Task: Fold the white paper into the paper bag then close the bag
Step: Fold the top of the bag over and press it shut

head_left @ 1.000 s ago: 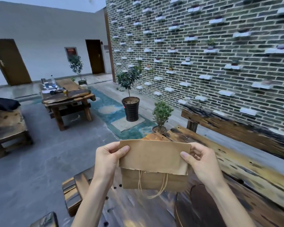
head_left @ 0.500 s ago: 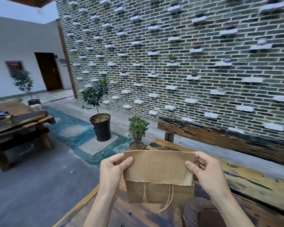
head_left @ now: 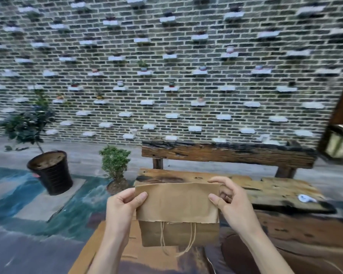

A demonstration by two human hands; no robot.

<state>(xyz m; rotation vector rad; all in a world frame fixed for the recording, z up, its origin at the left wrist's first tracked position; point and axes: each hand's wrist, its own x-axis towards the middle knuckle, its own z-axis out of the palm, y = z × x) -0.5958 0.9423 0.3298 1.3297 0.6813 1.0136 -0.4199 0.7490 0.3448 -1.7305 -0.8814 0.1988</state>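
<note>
A brown paper bag [head_left: 178, 206] hangs upright in the air above the wooden table, its top part folded down toward me over the front. Twine handles dangle below the flap's ragged edge. My left hand [head_left: 123, 208] pinches the bag's upper left corner, thumb on the front. My right hand [head_left: 228, 204] holds the upper right corner, thumb on the front and fingers curled over the top fold. No white paper is visible; the bag's inside is hidden.
A rough wooden table [head_left: 275, 192] lies below and ahead, with a small white object [head_left: 305, 198] on its right part. Behind it stands a dark wooden bench [head_left: 226, 153] against a brick wall. A black plant pot [head_left: 52, 173] and a small shrub [head_left: 115, 163] stand left.
The view has swung to the right, from the courtyard with doors and tables to the brick wall. Both hands keep the same grip on the folded bag.
</note>
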